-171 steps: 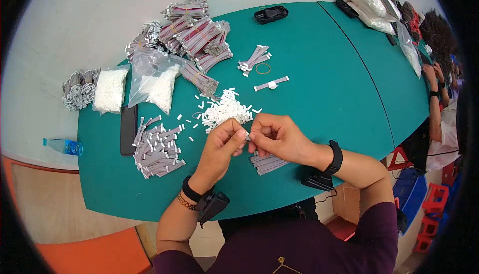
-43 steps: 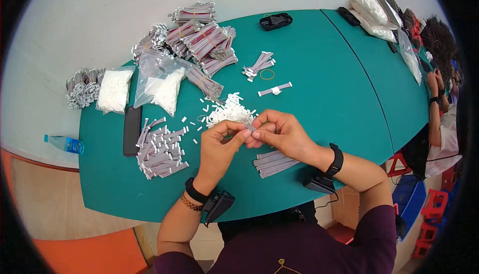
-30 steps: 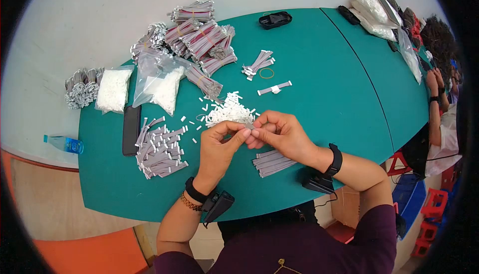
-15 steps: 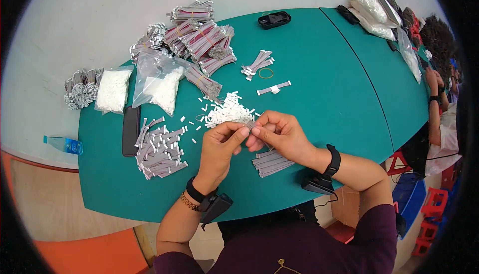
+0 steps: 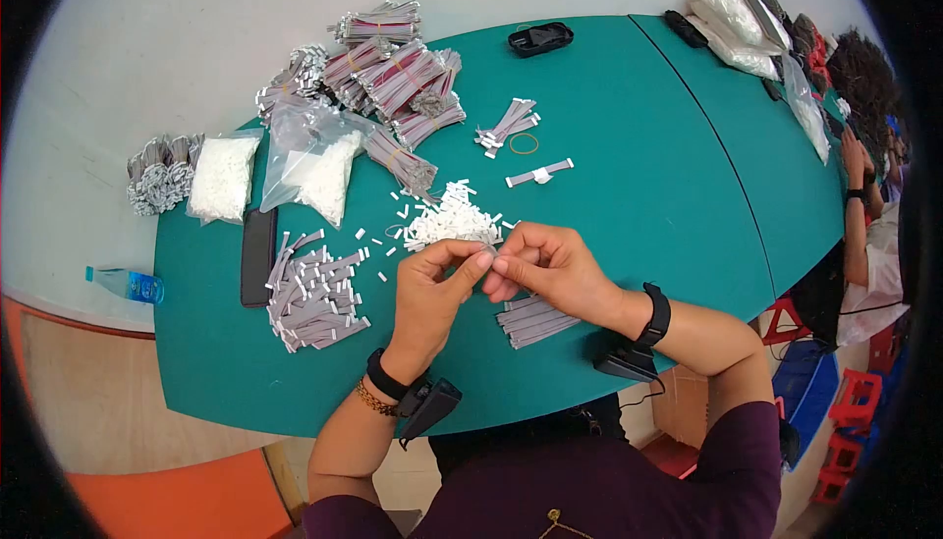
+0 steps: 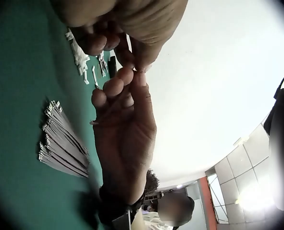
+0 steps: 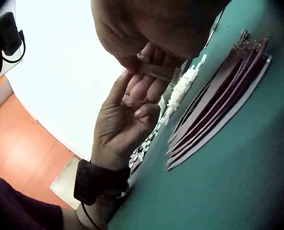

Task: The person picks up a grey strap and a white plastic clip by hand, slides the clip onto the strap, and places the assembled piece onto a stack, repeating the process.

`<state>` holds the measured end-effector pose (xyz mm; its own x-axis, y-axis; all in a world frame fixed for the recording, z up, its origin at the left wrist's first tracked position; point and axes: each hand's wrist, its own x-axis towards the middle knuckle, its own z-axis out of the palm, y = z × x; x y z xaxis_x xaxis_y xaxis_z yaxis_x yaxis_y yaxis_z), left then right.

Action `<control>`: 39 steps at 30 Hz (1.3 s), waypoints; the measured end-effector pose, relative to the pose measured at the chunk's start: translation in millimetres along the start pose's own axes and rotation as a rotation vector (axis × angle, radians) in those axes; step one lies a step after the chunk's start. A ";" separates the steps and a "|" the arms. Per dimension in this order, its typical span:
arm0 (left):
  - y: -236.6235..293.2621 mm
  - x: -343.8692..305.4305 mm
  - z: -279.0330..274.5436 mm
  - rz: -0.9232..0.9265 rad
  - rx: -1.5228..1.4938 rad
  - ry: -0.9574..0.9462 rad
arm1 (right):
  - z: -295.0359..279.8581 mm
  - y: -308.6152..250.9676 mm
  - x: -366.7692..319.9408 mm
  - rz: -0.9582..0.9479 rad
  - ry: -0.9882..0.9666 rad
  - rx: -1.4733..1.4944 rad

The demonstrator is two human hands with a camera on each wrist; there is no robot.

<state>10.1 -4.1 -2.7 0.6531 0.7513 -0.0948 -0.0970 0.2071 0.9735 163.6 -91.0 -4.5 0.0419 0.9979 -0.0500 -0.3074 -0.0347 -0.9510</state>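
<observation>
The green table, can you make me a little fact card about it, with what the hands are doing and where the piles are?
Table: green table
Left hand: pinching a small grey strip
Right hand: pinching the same strip
Just beyond the hands: heap of white pieces
To the left: pile of white-ended strips
Near the right wrist: flat row of strips
Hard to see: most of the held strip, behind fingers

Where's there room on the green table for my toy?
Right of the lone grey strip, past the right hand; also below the loose strip pile, by the near edge of the table. Crowded: back left, tied bundles and white-filled bags.
</observation>
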 end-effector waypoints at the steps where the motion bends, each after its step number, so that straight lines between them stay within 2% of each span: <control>1: 0.4 -0.1 0.0 -0.007 -0.015 -0.005 | 0.2 -0.2 -0.2 0.001 -0.003 0.002; 9: 1.4 1.1 -3.0 -0.085 -0.090 -0.051 | -1.5 0.4 0.0 0.005 -0.031 0.028; 12: -0.6 1.6 -4.4 -0.045 -0.004 -0.049 | -1.3 0.3 0.2 0.000 -0.036 0.009; 21: 2.6 0.2 -0.7 -0.036 -0.076 -0.041 | 1.4 -1.4 -0.7 0.010 0.023 0.011; 27: -0.3 -0.2 1.8 0.089 0.036 -0.037 | 1.9 -1.1 1.5 0.035 0.006 0.056; 32: -0.6 -0.6 2.3 0.095 0.037 -0.038 | -0.1 1.5 2.7 0.051 -0.023 0.026; 35: -1.5 -0.9 4.3 0.107 0.016 -0.030 | 4.3 2.6 0.9 0.011 0.013 0.085; 39: 3.6 -2.8 7.5 0.086 -0.058 -0.035 | 5.0 3.2 1.0 -0.014 0.045 0.022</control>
<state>13.7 -10.2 2.7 0.6662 0.7458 -0.0031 -0.1964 0.1794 0.9640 157.9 -89.8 -6.1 0.0894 0.9947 -0.0505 -0.3268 -0.0186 -0.9449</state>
